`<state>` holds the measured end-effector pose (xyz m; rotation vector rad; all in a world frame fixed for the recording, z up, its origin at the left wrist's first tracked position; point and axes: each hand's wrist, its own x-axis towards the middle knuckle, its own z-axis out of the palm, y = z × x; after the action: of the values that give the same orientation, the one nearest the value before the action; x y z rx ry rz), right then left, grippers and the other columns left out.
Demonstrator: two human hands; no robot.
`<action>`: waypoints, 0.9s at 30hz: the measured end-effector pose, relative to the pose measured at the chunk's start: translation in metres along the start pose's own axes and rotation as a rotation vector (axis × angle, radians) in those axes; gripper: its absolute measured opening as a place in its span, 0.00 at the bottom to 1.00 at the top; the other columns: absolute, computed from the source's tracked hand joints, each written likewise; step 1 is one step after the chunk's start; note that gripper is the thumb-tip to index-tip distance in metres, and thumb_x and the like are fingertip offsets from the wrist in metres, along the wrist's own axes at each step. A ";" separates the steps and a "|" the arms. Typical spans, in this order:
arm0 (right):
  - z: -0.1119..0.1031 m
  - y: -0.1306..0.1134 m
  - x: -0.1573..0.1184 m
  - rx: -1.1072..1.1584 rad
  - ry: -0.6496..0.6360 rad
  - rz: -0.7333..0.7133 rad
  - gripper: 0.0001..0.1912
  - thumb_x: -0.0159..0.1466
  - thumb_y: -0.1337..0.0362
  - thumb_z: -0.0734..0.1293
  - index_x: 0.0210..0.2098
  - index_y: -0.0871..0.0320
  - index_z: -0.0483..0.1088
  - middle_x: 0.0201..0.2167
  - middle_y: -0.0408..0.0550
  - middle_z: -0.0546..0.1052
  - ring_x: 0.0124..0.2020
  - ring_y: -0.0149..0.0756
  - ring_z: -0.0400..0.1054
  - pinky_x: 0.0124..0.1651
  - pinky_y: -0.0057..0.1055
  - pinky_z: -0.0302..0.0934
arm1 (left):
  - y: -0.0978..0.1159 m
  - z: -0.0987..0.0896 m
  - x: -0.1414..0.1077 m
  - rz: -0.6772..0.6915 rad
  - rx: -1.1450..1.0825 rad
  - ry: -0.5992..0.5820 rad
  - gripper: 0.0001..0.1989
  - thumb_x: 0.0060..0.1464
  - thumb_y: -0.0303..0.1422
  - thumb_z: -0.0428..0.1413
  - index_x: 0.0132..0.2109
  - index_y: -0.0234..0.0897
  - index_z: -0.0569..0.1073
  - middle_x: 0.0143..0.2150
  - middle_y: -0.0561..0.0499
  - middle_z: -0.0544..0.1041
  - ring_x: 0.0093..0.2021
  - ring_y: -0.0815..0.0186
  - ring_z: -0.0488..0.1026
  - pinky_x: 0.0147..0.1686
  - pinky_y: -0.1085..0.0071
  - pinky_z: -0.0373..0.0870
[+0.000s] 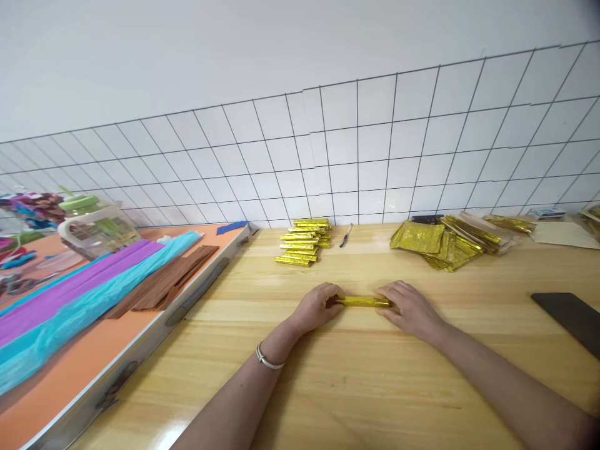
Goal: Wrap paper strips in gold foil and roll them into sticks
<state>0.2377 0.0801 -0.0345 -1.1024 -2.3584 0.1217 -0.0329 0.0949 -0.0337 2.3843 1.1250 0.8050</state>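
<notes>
Gold and shiny, a narrow roll (363,302) lies on the near side of the pen (345,235), left hand (315,307) and right hand (409,309) each grasping an end with curled fingers. It looks to me like rolling or pressing; any further turn would call for even pressure from both. Similar rolls (300,245) sit left of the pen, flat gold pieces (419,238) to its right.

A pen (346,235) lies on the table (347,387), a stack (304,238) to its left, packets (422,239) to its right. Before it is a roll (364,301).
</notes>
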 end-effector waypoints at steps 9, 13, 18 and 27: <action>-0.005 -0.002 0.001 0.035 0.018 0.039 0.18 0.60 0.57 0.62 0.48 0.56 0.66 0.42 0.52 0.73 0.43 0.42 0.63 0.45 0.40 0.58 | 0.005 -0.002 0.000 -0.035 -0.023 -0.008 0.09 0.50 0.34 0.56 0.39 0.37 0.69 0.34 0.51 0.71 0.34 0.67 0.66 0.37 0.71 0.64; -0.004 0.003 0.002 0.071 0.032 0.044 0.11 0.64 0.62 0.58 0.41 0.55 0.70 0.37 0.49 0.74 0.40 0.39 0.64 0.44 0.38 0.57 | -0.001 0.000 0.000 -0.058 -0.067 -0.013 0.06 0.54 0.35 0.53 0.35 0.36 0.70 0.32 0.51 0.71 0.34 0.68 0.66 0.36 0.72 0.63; -0.001 0.003 0.002 0.101 0.011 0.008 0.08 0.59 0.62 0.63 0.38 0.56 0.69 0.34 0.49 0.73 0.39 0.39 0.64 0.41 0.36 0.58 | -0.006 0.002 -0.002 -0.102 -0.151 0.003 0.09 0.49 0.35 0.58 0.37 0.36 0.69 0.34 0.52 0.71 0.33 0.69 0.67 0.34 0.74 0.64; -0.001 -0.004 0.001 0.119 -0.030 0.033 0.05 0.55 0.66 0.65 0.33 0.56 0.66 0.30 0.45 0.71 0.34 0.37 0.63 0.38 0.34 0.57 | 0.001 -0.002 -0.001 -0.015 -0.170 -0.090 0.06 0.48 0.32 0.58 0.30 0.34 0.69 0.34 0.50 0.72 0.34 0.69 0.68 0.35 0.74 0.64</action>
<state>0.2343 0.0781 -0.0321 -1.0893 -2.3267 0.2885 -0.0341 0.0935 -0.0321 2.2455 0.9972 0.7493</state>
